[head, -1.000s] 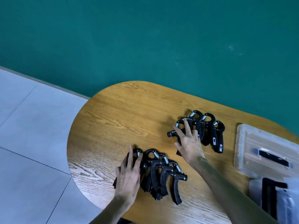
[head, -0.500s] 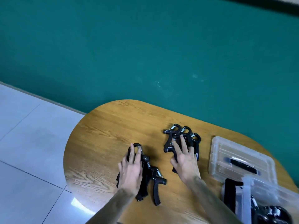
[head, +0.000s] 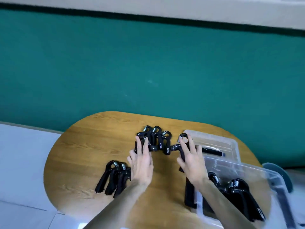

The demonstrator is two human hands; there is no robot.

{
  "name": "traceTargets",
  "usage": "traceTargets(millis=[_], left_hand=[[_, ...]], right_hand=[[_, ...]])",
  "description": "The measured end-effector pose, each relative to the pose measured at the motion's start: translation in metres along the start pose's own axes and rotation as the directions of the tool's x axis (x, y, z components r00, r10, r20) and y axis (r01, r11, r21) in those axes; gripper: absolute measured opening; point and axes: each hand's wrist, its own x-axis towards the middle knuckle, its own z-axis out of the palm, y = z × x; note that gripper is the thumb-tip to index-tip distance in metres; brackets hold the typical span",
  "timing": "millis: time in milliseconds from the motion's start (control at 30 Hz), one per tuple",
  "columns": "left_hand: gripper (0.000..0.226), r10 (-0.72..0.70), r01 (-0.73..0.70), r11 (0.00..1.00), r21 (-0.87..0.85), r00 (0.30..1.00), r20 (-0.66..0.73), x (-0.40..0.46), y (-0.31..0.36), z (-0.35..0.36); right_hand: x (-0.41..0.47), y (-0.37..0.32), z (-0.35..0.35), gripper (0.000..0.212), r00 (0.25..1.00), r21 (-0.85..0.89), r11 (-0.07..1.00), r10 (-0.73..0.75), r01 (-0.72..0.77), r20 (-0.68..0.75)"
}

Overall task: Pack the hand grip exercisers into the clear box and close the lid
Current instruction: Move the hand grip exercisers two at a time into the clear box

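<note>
Three black hand grip exercisers [head: 158, 138] lie in a cluster at the back of the wooden table [head: 85, 146]. Another bunch of exercisers [head: 112, 178] lies at the front left. My left hand [head: 142, 162] holds one exerciser [head: 152, 148] just left of the back cluster. My right hand [head: 192, 160] grips another exerciser [head: 179, 145] between the cluster and the lid. The clear box [head: 234, 166] stands open at the right with several exercisers [head: 239, 190] inside. Its clear lid [head: 216, 140] with a black handle lies flat behind it.
The table ends in a rounded edge on the left, with pale floor tiles [head: 21, 162] below. A green wall [head: 148, 63] runs close behind. A black part [head: 189, 194] shows at the box's near left side. A round teal object [head: 279, 172] sits beyond the box.
The view tilted up and the box came into view. My left hand left the front pile and went back to the rear cluster. My right hand drew one exerciser rightward toward the lid.
</note>
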Motion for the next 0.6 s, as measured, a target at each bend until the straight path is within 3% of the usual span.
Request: traceTargets(millis=[100,300,600], left_hand=[[0.059,0.037,-0.038,0.998,-0.054,0.999,-0.012,-0.01,0.048,0.027],[0.071,0.163,-0.157,0.983,-0.099,0.985,0.053,-0.029,0.129,0.071],[0.069,0.293,-0.289,0.956,-0.048,0.948,0.125,-0.056,0.199,0.125]], right_hand=[[-0.022,0.033,-0.011,0.073,0.996,0.018,0.999,0.047,-0.046,-0.07],[-0.057,0.088,-0.03,0.079,0.983,0.042,0.994,0.104,-0.098,-0.152],[-0.101,0.165,-0.042,0.08,0.951,0.057,0.97,0.243,-0.237,-0.191]])
